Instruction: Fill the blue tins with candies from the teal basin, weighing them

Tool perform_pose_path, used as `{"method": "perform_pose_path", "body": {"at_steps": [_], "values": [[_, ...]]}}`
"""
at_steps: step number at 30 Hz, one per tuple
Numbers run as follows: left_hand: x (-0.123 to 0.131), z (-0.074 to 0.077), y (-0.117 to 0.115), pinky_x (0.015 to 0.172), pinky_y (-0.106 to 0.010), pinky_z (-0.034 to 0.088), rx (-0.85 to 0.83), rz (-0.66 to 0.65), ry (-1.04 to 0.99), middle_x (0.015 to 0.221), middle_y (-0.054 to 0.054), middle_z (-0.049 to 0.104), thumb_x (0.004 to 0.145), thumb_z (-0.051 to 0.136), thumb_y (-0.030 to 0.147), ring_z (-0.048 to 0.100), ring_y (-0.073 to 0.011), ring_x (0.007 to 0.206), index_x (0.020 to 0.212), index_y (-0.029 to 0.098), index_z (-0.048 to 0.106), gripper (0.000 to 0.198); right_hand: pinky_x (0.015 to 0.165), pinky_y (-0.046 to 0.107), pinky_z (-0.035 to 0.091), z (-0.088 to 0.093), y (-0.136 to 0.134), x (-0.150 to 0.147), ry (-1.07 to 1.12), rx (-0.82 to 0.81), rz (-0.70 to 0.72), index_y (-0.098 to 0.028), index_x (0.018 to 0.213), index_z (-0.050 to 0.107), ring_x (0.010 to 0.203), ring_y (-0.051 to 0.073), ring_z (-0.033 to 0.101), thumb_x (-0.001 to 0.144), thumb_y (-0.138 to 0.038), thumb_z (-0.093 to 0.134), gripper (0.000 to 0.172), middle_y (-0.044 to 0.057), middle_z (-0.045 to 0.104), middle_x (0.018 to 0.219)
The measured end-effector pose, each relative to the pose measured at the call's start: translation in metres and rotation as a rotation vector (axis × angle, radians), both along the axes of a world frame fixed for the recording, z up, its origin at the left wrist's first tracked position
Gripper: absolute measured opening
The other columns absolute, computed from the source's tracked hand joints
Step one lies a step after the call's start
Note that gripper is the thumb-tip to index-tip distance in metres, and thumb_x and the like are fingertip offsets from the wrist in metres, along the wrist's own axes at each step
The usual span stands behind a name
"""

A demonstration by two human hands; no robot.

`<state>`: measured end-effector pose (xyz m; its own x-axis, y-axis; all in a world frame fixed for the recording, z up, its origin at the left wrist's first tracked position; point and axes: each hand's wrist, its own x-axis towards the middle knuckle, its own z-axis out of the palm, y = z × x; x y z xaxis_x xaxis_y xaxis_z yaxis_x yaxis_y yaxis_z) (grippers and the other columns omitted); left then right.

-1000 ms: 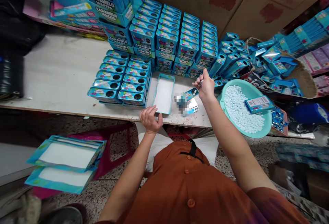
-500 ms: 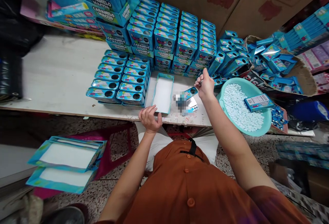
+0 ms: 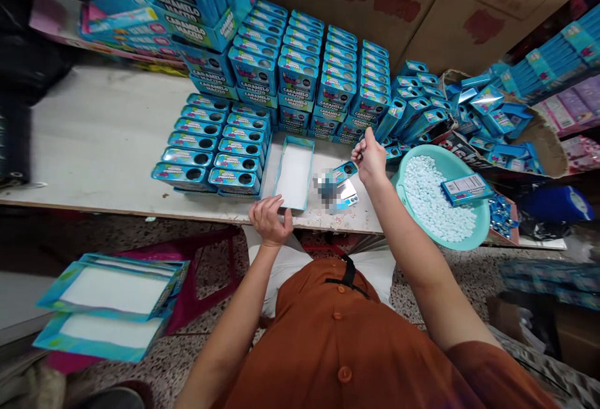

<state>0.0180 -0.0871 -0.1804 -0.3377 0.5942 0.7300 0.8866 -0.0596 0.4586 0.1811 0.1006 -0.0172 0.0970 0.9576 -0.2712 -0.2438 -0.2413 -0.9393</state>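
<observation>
My left hand (image 3: 270,221) rests with fingers apart at the near end of an open blue display tray (image 3: 294,171), touching its edge or very close to it. My right hand (image 3: 370,157) is raised, its fingertips pinched on something small and pale. Just left of it lie a small blue tin (image 3: 345,172) and a pixel-blurred object (image 3: 325,186). To its right stands a teal basin (image 3: 412,174) heaped with white candies, with a blue-and-white box (image 3: 466,189) lying on them. Rows of blue "Caramelo Macizo" tins (image 3: 234,181) stand stacked behind the tray.
The tins stand on a white table (image 3: 94,140). Taller stacks (image 3: 297,74) rise behind, against cardboard cartons (image 3: 356,2). Loose blue packaging (image 3: 487,102) fills a woven basket at right. Flat display trays (image 3: 110,293) lie on a magenta stool at lower left.
The whole scene has shifted slightly left as my head moved. Both hands have stayed nearly in place relative to the table.
</observation>
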Motion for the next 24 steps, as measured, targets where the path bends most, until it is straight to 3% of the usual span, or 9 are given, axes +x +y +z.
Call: {"method": "perform_pose_path", "body": {"at_steps": [6, 24], "values": [[0.0, -0.004, -0.001, 0.105, -0.046, 0.027, -0.067, -0.005, -0.04, 0.105, -0.011, 0.07, 0.08, 0.056, 0.032, 0.059, -0.0263, 0.107, 0.105, 0.019, 0.057, 0.028, 0.048, 0.019, 0.043, -0.002, -0.004, -0.004, -0.11, 0.027, 0.001, -0.022, 0.056, 0.038, 0.046, 0.007, 0.048, 0.084, -0.06, 0.056, 0.051, -0.005, 0.049, 0.05], [-0.001, -0.003, -0.001, 0.105, -0.047, 0.025, -0.066, -0.017, -0.065, 0.103, -0.011, 0.07, 0.08, 0.055, 0.031, 0.059, -0.0267, 0.106, 0.105, 0.02, 0.057, 0.028, 0.057, 0.026, 0.047, -0.007, -0.013, -0.005, -0.151, 0.198, 0.046, -0.023, 0.053, 0.037, 0.051, 0.011, 0.056, 0.084, -0.064, 0.051, 0.053, -0.005, 0.046, 0.048]]}}
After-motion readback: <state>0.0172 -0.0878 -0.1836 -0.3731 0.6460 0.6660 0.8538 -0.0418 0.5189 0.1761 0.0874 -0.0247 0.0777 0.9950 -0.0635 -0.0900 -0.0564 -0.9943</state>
